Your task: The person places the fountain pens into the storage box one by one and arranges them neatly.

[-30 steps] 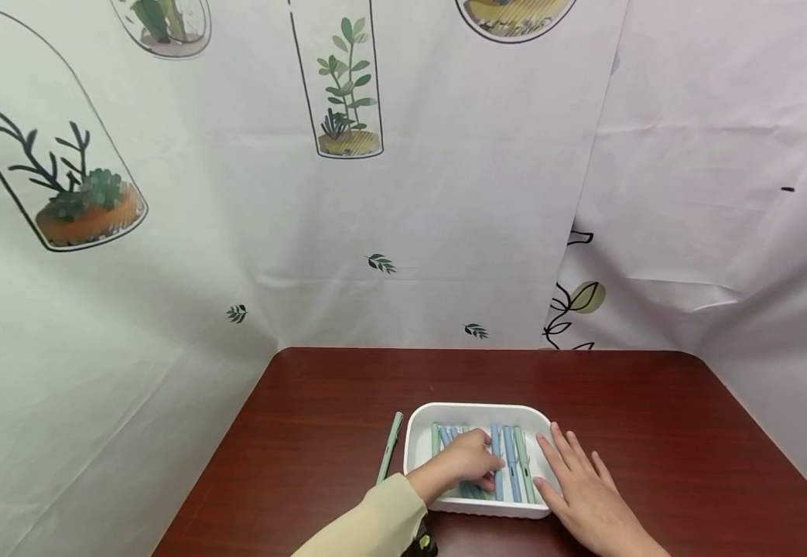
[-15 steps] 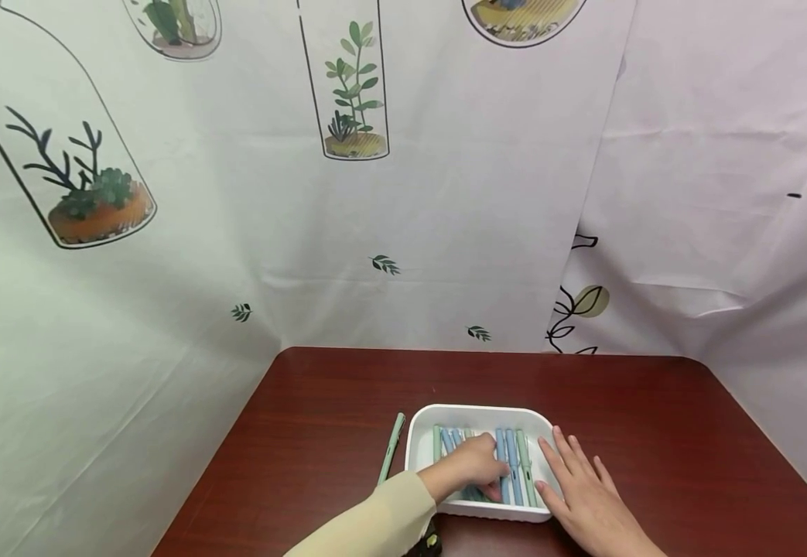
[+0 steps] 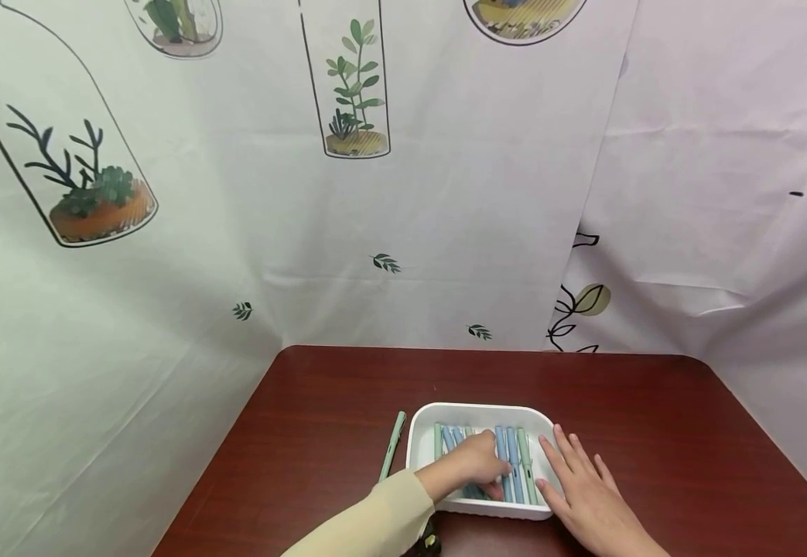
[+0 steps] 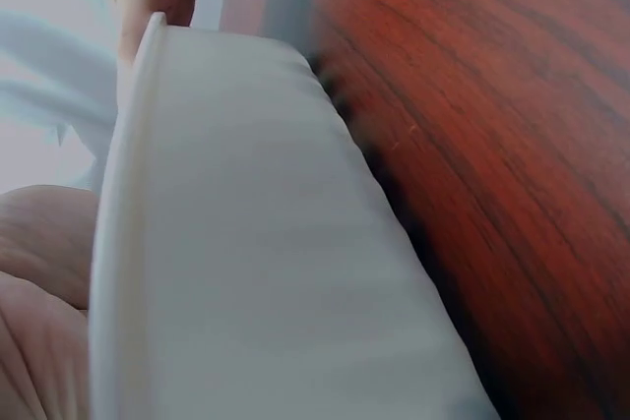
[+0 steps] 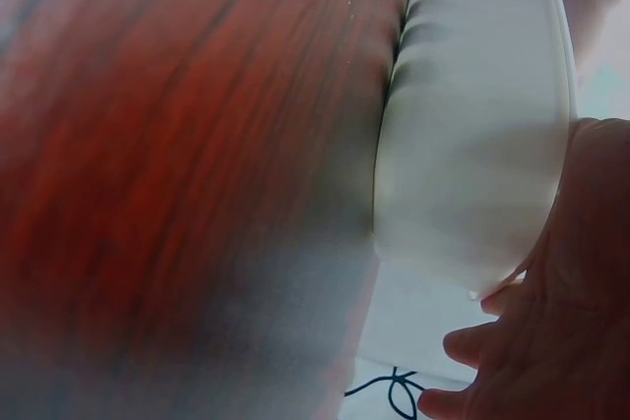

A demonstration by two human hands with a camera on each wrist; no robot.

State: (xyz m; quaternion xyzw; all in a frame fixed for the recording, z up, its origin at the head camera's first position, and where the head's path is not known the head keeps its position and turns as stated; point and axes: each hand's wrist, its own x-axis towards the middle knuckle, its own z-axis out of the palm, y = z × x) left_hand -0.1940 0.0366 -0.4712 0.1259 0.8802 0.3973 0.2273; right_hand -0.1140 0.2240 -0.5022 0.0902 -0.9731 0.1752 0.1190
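A white tray (image 3: 420, 422) holds several light blue and green pens lying side by side. My left hand (image 3: 474, 461) reaches into it from the left, fingers bent down, gripping a light blue pen (image 3: 500, 439) between index finger and thumb. The hand covers the middle of the row. To the right lie another blue pen (image 3: 514, 472) and a green pen (image 3: 526, 464). My right hand (image 3: 587, 495) has its fingers extended against the tray's right side. In the right wrist view, that hand (image 5: 561, 322) touches the tray wall (image 5: 472, 145).
A green pen (image 3: 393, 445) lies on the dark red table (image 3: 347, 402), left of the tray. Behind the table hangs a white curtain (image 3: 445, 232) with plant prints. A black object (image 3: 429, 541) shows under the left sleeve (image 3: 375, 518).
My left hand has shifted slightly right with the blue pen, bringing it closer to the blue pen beside it. My right hand stays at the tray's side.
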